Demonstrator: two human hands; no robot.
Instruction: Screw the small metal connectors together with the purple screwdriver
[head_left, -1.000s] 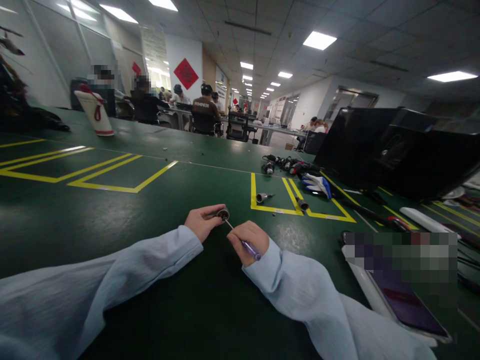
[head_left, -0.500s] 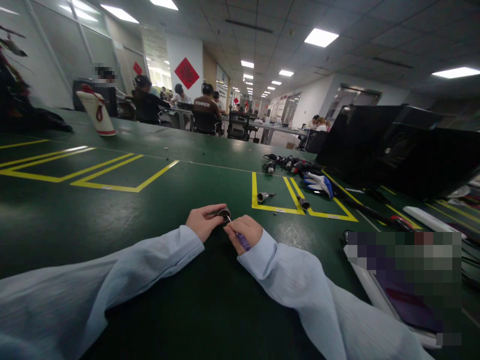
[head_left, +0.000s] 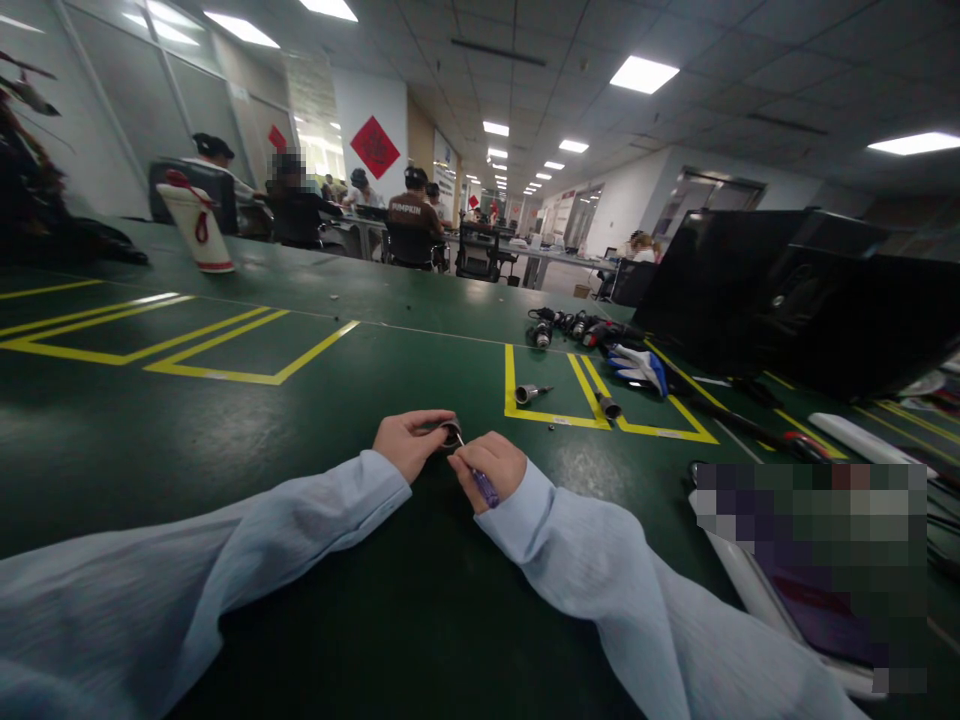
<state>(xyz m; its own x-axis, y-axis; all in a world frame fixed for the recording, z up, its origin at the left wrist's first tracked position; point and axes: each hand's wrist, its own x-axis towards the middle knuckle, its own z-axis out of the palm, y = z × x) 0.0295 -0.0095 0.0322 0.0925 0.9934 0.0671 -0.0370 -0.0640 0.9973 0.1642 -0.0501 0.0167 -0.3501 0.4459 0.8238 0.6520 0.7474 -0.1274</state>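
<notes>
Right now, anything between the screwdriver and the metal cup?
Nothing visible. The screwdriver in the right hand points straight at the open face of the metal cup; the left hand grips its side. Whether the tip touches inside is too small to tell.

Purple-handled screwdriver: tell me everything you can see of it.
The screwdriver has a purple, slightly glossy handle and a thin, metallic-looking shaft. It slants, handle end lower right, shaft pointing up and left. The right hand grips it, covering much of the handle. The shaft reaches the open mouth of the round metallic-looking piece held in the left hand. Its tip cannot be made out.
</notes>
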